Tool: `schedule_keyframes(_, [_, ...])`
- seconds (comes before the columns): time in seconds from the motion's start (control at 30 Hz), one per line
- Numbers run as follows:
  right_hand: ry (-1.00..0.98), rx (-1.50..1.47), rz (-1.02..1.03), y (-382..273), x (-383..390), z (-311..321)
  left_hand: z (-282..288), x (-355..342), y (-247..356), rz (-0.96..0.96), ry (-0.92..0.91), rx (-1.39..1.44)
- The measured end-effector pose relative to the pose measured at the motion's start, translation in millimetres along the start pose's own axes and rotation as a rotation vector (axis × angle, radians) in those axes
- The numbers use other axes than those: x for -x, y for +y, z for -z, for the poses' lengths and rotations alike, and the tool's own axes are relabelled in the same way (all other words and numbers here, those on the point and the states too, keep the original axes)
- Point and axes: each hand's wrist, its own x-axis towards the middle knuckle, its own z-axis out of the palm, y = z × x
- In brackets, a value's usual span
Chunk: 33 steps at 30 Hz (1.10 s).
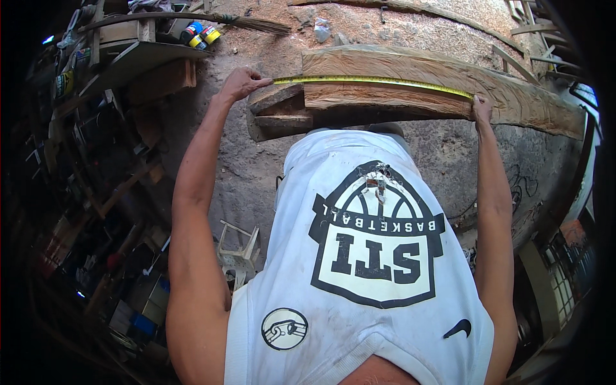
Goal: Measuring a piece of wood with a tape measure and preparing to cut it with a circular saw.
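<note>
Left hand [245,83]: holds yellow measuring tape [375,79].
Right hand [482,110]: holds the same tape.
Tape: stretched along wooden beam [398,63].

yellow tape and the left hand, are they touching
Touching: the head view shows the left hand's fingertips meeting the near end of the yellow tape, with no gap.

Grey floor [443,149], its far part strewn with pale wood shavings [436,42]. Directly upon it: far centre, a crumpled piece of clear plastic [322,30]; far right, 1 long, narrow timber [459,21]; near left, 1 pale stool [239,260]; right, thin dark cable [523,186]. A thick timber [398,63] extends from centre to right, a yellow measuring tape [385,80] stretched along it; what bears the timber is largely hidden.
</note>
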Motion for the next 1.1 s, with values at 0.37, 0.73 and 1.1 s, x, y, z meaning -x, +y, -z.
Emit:
schedule_keyframes(0.37, [0.017,-0.011,0.012,3,0,-3,-11,-7,20,0.019,0.019,-0.080])
schedule_keyframes(0.73, [0.020,0.027,-0.032,-2,5,-1,-19,-10,38,-0.024,0.035,-0.129])
schedule_keyframes(1.1, [0.045,-0.006,-0.004,-16,16,3,-30,-16,58,-0.086,0.043,-0.117])
